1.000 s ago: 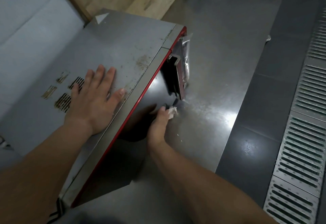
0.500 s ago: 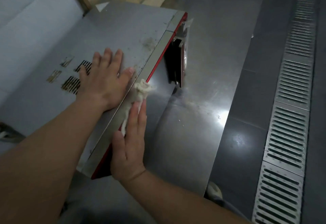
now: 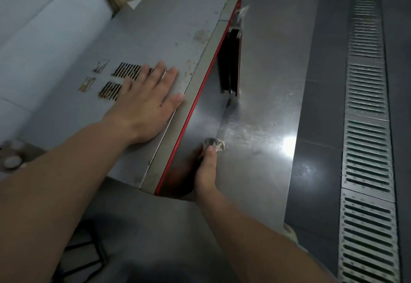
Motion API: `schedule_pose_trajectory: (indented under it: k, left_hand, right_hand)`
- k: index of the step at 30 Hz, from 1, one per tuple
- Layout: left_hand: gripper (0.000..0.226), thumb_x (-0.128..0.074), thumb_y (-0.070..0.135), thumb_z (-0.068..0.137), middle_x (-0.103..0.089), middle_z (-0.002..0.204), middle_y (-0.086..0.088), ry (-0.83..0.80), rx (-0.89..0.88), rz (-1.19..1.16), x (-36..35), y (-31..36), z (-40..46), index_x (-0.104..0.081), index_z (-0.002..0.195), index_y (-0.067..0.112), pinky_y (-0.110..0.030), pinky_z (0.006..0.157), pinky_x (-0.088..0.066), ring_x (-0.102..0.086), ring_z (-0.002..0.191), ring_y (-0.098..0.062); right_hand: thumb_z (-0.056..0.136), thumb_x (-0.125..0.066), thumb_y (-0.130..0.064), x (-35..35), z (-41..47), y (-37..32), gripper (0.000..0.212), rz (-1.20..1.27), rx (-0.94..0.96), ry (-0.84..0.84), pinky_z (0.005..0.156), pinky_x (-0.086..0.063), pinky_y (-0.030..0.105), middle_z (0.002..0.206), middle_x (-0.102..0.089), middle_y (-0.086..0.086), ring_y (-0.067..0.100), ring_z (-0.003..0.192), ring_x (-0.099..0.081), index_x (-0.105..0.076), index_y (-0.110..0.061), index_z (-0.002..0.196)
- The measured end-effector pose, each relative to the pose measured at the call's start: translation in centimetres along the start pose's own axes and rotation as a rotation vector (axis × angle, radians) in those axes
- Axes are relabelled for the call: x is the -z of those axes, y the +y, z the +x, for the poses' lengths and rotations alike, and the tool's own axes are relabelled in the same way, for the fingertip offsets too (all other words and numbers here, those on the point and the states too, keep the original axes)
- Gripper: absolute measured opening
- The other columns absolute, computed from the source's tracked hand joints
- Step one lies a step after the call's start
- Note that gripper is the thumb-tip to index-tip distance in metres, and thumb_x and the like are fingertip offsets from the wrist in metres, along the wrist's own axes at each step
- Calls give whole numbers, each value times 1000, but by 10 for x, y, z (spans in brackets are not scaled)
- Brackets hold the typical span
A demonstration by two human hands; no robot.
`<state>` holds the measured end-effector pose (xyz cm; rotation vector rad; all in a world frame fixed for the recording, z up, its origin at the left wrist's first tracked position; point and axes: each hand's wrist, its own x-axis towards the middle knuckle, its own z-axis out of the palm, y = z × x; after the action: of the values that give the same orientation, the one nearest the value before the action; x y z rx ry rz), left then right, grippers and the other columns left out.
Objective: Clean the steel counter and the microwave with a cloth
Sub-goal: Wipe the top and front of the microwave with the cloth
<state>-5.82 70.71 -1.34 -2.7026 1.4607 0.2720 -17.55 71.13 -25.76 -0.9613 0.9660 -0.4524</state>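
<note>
My left hand (image 3: 148, 102) flat, fingers straight, bracing microwave (image 3: 155, 44) top; right hand (image 3: 205, 169) pinches cloth (image 3: 215, 144) vs its dark front, low by steel counter (image 3: 262, 104) — mid-wipe, next prob. sweep w/ firm pressure.

Microwave (image 3: 169, 44): grey metal box, red trim along front edge, dark glass door facing 3 o'clock, vent slots on top toward 9 o'clock, brown grime specks on top near the front edge. Door handle sticks out at the 12 o'clock end of the front. It sits on the steel tabletop (image 3: 266, 71), which is grey, shiny, smeared, with crumbs and a bright glare spot at 4 o'clock of the microwave. Cloth (image 3: 214, 144): small, whitish-grey wad, bunched, low against the door front where it meets the tabletop.
</note>
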Motion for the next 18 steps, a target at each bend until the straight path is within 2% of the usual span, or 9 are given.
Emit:
schedule_pose_trajectory:
  k: [3, 5, 7, 9, 11, 13, 15, 16, 18]
  left_hand:
    - [82, -5, 73, 85, 15, 166, 10, -8, 4, -13, 0, 2, -6, 7, 157, 37, -48, 123, 5, 18, 151, -13]
    - [83, -3, 74, 83, 19, 164, 12, -26, -16, -9, 0, 1, -14, 9, 157, 37, -46, 123, 8, 22, 150, -12]
    - [81, 1, 74, 83, 24, 162, 15, -25, -51, -2, -2, 0, -25, 12, 155, 40, -42, 122, 12, 27, 148, -9]
    - [77, 6, 73, 84, 26, 161, 18, -11, -66, -13, -3, -1, -33, 14, 154, 42, -40, 122, 14, 29, 146, -5]
    - [73, 6, 71, 86, 25, 161, 19, 7, -68, -22, -4, -2, -33, 15, 153, 44, -40, 122, 12, 29, 145, -3]
    - [70, 5, 69, 87, 25, 161, 20, 16, -67, -27, -5, -3, -33, 15, 152, 46, -41, 123, 11, 29, 145, -2]
    - [68, 5, 68, 87, 23, 161, 21, 28, -67, -38, -5, -3, -33, 14, 152, 48, -41, 123, 10, 28, 146, -1]
    - [68, 5, 68, 87, 22, 161, 21, 32, -68, -44, -5, -3, -33, 13, 152, 48, -42, 123, 9, 27, 146, -1]
    - [69, 4, 68, 87, 20, 162, 21, 42, -70, -52, -4, -3, -32, 11, 153, 48, -42, 124, 8, 25, 147, -2]
  right_hand:
    - [50, -37, -104, -3, -45, -25, 122, 117, -48, 53, 118, -28, 40, 153, -41, -3, 12, 139, -39, -39, -32, 148]
    - [62, -51, -93, -2, -86, -52, 103, 168, 37, 4, 116, -30, 34, 151, -42, -11, 7, 138, -40, -35, -39, 149]
    - [80, -43, -82, -13, -135, -78, 88, 134, 226, -70, 122, -18, 33, 161, -20, -17, 2, 147, -18, -20, -40, 154]
    - [82, -38, -82, -25, -166, -82, 74, 85, 396, -76, 123, -8, 30, 162, -1, -25, -5, 147, -3, -14, -58, 148]
    - [80, -44, -79, -31, -170, -84, 60, 102, 361, -71, 121, -11, 23, 159, -2, -31, -9, 146, -4, -18, -75, 134]
    - [90, -43, -55, -30, -170, -80, 60, 122, 420, -47, 120, -11, 21, 162, -1, -24, 0, 149, -3, -18, -59, 145]
    - [98, -40, -54, -27, -162, -65, 62, 100, 566, -34, 121, -10, 26, 165, -1, -13, 9, 152, -2, -16, -39, 153]
    - [97, -40, -60, -27, -152, -62, 66, 129, 547, -41, 122, -11, 29, 165, -4, -12, 9, 151, -4, -18, -36, 154]
    - [89, -46, -72, -19, -117, -57, 75, 300, 285, -25, 121, -17, 35, 162, -21, -14, 6, 149, -18, -30, -36, 153]
